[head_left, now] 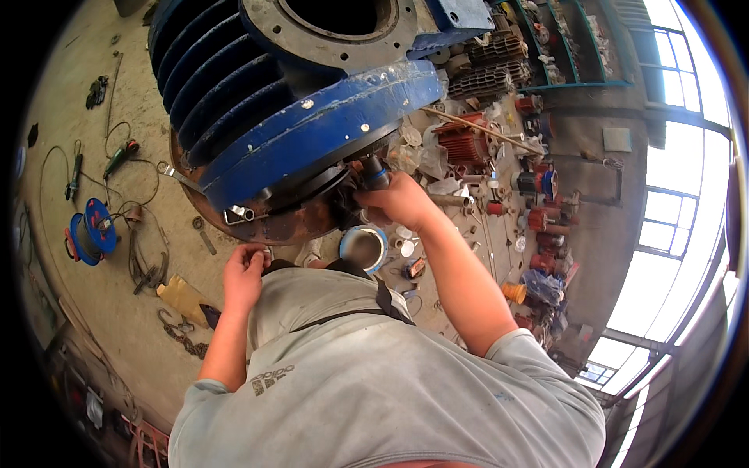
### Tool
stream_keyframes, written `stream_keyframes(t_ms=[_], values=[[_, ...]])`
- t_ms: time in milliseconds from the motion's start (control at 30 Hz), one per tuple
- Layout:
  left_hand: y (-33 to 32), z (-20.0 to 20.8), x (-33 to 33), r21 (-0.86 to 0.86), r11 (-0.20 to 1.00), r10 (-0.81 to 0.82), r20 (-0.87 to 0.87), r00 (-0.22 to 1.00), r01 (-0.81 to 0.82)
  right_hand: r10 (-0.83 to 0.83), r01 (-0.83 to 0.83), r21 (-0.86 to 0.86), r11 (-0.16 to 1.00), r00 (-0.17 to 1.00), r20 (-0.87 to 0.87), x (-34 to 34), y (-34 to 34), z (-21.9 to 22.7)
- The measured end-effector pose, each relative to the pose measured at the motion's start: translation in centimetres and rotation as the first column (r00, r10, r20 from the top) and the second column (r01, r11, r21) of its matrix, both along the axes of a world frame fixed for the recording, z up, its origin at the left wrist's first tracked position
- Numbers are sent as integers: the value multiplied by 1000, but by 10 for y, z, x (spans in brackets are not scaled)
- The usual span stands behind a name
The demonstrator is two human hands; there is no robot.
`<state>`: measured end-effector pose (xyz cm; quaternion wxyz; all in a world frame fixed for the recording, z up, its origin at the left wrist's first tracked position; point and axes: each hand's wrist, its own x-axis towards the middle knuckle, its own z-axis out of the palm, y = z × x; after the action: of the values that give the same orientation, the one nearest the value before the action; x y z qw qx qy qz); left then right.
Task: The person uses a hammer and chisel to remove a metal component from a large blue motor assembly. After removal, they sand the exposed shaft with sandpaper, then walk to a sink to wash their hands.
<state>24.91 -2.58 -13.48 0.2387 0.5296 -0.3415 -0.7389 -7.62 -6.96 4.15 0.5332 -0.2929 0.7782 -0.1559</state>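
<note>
A large blue ribbed machine housing (312,117) with a bare-metal round flange on top stands before me on a rusty round plate (289,228). My right hand (399,201) reaches under the housing's rim, its fingers closed around a dark cylinder with a blue band (374,170); its inner end is hidden. My left hand (248,269) hangs by the plate's near edge, close to my waist, with fingers curled together; whatever may be in them is hidden. A wrench (183,179) and a small shiny metal fitting (237,214) lie on the plate's left part.
On the floor at left are a blue cable reel (93,232), a green power tool (120,157) and loose cables. Below the plate stands a round bucket (363,249). Red motors (466,143), pipes and parts crowd the right side, with a green shelf rack (581,43) beyond.
</note>
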Motion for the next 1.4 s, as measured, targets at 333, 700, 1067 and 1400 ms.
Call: stream_keyframes(t_ms=[333, 700, 1067, 1400], values=[[67, 24, 27, -83, 966, 257, 192, 947, -245, -121, -124, 93, 988, -250, 961, -46, 11, -87], [113, 79, 23, -262, 904, 393, 197, 898, -339, -162, -222, 98, 970, -291, 943, -54, 18, -86], [104, 60, 0, -329, 887, 378, 112, 919, -325, 302, -509, -135, 850, 682, -666, -4, 35, 15], [117, 61, -9, -242, 962, 181, 208, 961, -129, 268, -568, -259, 781, 680, -683, -14, 38, -11]])
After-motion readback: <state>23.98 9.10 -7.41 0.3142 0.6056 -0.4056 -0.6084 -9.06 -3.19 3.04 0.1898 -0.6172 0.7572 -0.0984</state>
